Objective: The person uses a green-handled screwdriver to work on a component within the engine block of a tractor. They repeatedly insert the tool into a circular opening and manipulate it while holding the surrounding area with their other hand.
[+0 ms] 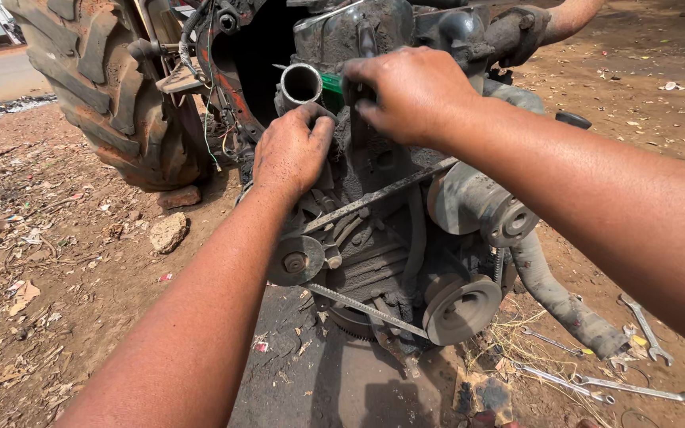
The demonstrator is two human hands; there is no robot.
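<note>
A greasy black tractor engine (pixel 390 238) with pulleys and a drive belt (pixel 374 195) stands in front of me. Near its top a short metal pipe (pixel 301 84) opens toward me. My left hand (pixel 291 150) presses against the engine just below that pipe, fingers curled on its underside. My right hand (pixel 410 91) is closed around a green-handled tool (pixel 331 83) right beside the pipe; the tool's tip is hidden behind my fingers.
A big tractor tyre (pixel 112 87) stands at the left. Several spanners (pixel 636 388) lie on the dirt at the lower right, by a rubber hose (pixel 556 297). Stones (pixel 168 231) and litter are scattered on the ground to the left. Another person's arm (pixel 568 16) reaches in at the top right.
</note>
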